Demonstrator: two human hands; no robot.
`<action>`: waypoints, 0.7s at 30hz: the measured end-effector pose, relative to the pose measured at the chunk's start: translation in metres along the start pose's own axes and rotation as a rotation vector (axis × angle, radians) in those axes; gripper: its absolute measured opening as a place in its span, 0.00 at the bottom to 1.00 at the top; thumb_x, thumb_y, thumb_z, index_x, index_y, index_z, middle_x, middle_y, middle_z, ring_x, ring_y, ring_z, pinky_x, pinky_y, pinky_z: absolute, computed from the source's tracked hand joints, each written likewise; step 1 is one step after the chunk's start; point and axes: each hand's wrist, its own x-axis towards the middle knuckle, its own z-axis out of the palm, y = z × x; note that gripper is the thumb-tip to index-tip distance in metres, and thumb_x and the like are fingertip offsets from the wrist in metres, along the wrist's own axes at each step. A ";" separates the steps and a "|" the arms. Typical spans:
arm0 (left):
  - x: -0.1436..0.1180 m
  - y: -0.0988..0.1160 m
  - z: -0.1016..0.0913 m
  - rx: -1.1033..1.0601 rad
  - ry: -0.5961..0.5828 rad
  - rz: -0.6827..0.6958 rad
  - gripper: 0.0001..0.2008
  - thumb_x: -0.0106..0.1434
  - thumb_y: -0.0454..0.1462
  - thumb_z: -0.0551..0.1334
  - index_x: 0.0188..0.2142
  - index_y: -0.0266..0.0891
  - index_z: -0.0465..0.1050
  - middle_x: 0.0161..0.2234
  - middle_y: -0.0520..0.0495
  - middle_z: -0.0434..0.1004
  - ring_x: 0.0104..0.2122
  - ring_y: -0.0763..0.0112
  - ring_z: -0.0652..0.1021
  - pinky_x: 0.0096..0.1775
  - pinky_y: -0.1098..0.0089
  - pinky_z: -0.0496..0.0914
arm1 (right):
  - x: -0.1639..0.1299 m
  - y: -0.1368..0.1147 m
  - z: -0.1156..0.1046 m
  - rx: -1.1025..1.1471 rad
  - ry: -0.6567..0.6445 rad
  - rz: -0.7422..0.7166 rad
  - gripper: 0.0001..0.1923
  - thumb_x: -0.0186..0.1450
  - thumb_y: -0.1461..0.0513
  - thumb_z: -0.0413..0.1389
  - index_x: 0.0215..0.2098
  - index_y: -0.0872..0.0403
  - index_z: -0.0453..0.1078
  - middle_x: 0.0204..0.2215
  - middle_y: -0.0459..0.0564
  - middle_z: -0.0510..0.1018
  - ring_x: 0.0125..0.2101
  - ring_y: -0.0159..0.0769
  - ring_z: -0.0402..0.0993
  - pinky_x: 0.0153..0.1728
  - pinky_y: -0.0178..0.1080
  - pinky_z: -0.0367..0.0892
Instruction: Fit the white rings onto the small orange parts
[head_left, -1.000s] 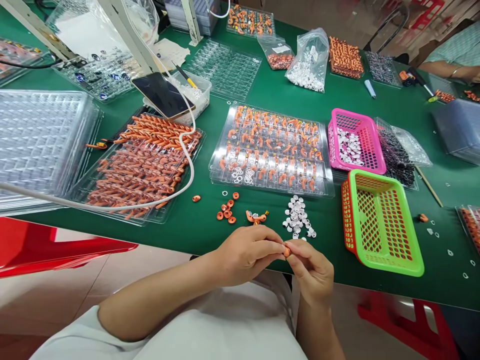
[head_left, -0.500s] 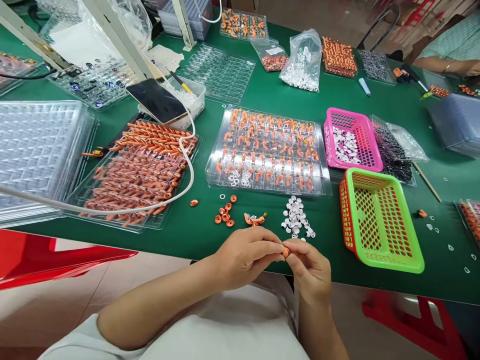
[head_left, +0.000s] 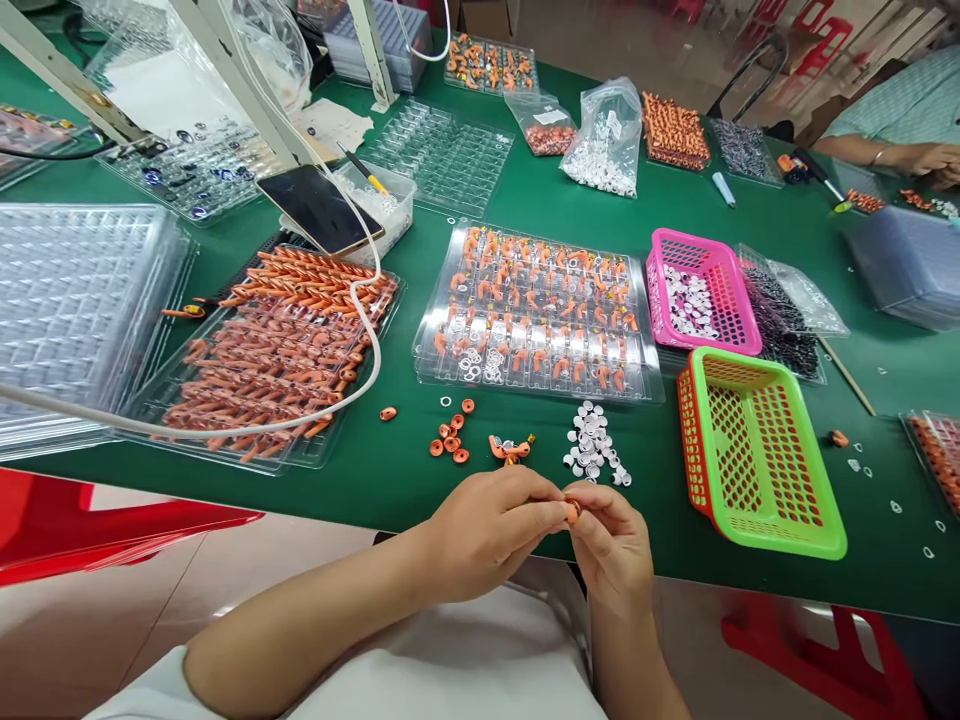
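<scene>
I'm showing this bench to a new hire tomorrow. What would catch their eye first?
Probably the two bright baskets at the right of the green table: a pink basket holding white rings, and in front of it a green basket. Next, the clear tray of orange parts at centre. At the near edge, the left hand and right hand pinch a small orange part between them.
</scene>
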 end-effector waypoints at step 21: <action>-0.002 0.006 0.000 0.008 0.015 -0.041 0.09 0.68 0.30 0.55 0.45 0.38 0.71 0.34 0.45 0.78 0.32 0.73 0.78 0.34 0.75 0.75 | -0.004 0.006 0.009 0.040 0.025 0.017 0.06 0.59 0.60 0.65 0.36 0.50 0.80 0.28 0.48 0.79 0.27 0.33 0.76 0.30 0.35 0.74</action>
